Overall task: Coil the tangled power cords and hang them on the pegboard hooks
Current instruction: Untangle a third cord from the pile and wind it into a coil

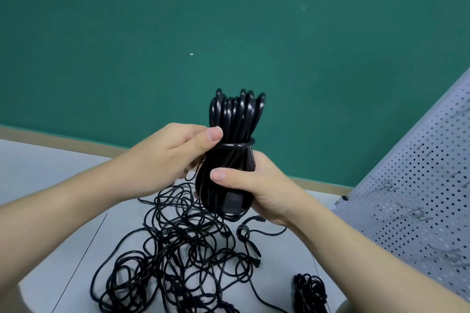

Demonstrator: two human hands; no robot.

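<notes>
Hiding its lower loops, right hand (pixel 256 187) grips coiled cord (pixel 235 134).

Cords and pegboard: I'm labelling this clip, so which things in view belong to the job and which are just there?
Belong to the job:
coiled cord, held by left hand and right hand
tangled cords
small coiled cord
pegboard
hooks

Just there:
table
green wall
</notes>
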